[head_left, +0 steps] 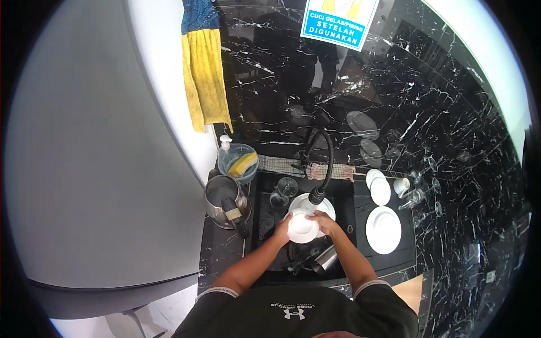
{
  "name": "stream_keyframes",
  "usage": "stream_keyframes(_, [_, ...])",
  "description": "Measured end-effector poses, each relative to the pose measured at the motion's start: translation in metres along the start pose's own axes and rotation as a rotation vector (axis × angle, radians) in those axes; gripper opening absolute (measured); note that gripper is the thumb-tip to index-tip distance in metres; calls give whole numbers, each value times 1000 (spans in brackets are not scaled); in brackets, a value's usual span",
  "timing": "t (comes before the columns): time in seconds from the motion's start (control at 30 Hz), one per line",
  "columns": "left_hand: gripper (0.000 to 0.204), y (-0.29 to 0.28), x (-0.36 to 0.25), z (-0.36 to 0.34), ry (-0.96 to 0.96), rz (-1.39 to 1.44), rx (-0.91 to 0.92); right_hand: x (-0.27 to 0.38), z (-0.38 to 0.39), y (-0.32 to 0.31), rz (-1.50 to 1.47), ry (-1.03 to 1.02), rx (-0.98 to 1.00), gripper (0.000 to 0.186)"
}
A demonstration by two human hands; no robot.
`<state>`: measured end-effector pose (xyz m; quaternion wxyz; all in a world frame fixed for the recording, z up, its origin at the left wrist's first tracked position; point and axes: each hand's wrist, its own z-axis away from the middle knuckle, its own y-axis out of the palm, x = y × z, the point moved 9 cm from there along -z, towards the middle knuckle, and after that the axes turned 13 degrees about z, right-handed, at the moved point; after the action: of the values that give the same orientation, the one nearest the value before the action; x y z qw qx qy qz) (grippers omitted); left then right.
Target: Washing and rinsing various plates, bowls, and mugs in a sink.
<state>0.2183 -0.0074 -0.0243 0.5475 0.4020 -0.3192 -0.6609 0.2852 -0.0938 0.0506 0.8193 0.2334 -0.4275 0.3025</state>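
A small white saucer (pixel 303 230) is held between my two hands over the black sink (pixel 264 228). My left hand (pixel 283 227) grips its left rim, and my right hand (pixel 323 223) grips the right side; both hands are closed on it. Just above, the black flexible faucet (pixel 317 195) points down, with what looks like water running onto the saucer. Partly hidden behind the saucer, a larger white plate (pixel 329 208) lies in the sink. Drinking glasses (pixel 287 186) stand at the sink's far left. Nearer to me, a shiny metal cylinder (pixel 326 261) lies tilted in the basin.
Right of the basin lie a large white plate (pixel 384 230), small saucers (pixel 380 192), a white cup (pixel 401 186) and several glasses (pixel 414 198). At left are a metal kettle (pixel 218 194) and a bucket (pixel 248 176) holding a yellow sponge (pixel 242 164). Checked cloths (pixel 279 164) line the back edge.
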Motion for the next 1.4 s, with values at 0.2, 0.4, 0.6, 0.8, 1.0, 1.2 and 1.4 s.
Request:
stream_keyframes(0.2, [38,-17,-28,78,12,-343,-269,25,-21,16,207,-70,28,55])
stream_keyframes(0.4, [34,-64,-9,129,-160,-380,-252,36,-58,-9,256,-124,-55,44])
stream_keyframes(0.6, [35,-86,9,144,-309,-288,-172,40,-54,-22,35,-87,-40,36])
stream_keyframes(0.8, [36,-92,7,143,-246,-325,-153,70,-3,5,92,-65,-120,33])
stream_keyframes(1.0, [34,-99,10,141,-251,-384,-186,85,5,4,513,-185,-226,39])
stream_keyframes(1.2, [31,-100,6,140,-222,-449,-206,110,25,29,1271,-552,-353,39])
stream_keyframes(1.4, [30,-101,1,138,-200,-479,-231,119,46,40,1719,-631,-307,26])
